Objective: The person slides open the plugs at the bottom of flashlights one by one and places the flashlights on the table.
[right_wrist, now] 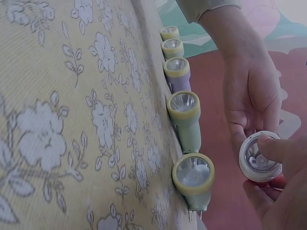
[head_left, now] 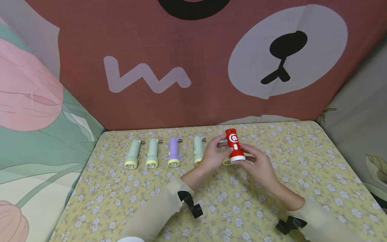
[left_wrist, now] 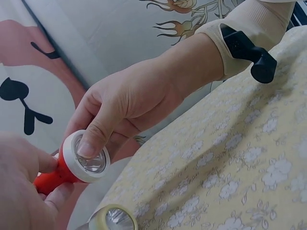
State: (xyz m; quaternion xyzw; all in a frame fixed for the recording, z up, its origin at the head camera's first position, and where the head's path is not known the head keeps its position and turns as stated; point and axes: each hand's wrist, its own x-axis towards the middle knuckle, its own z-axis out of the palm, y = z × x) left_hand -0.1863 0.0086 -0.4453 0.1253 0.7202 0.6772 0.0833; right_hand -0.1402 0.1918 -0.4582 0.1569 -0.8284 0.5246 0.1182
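Observation:
Both hands hold a red flashlight (head_left: pixel 235 146) above the table, its white-rimmed head tilted down toward me. My left hand (head_left: pixel 216 153) grips the red body from the left, with the thumb near the white switch. My right hand (head_left: pixel 260 166) holds the head end from the right; in the left wrist view its thumb (left_wrist: pixel 91 143) lies over the clear lens. A flashlight with a yellow rim (head_left: pixel 227 162) lies behind and below the hands, mostly hidden in the head view. Close to my left wrist is a green flashlight (head_left: pixel 198 148).
To the left, two more green flashlights (head_left: pixel 133 151) and a purple flashlight (head_left: pixel 173 149) lie in a row, lenses toward me, with metal plug prongs showing at their far ends. A floral cloth (head_left: pixel 121 201) covers the table. Printed curtains (head_left: pixel 211 107) hang behind and at both sides.

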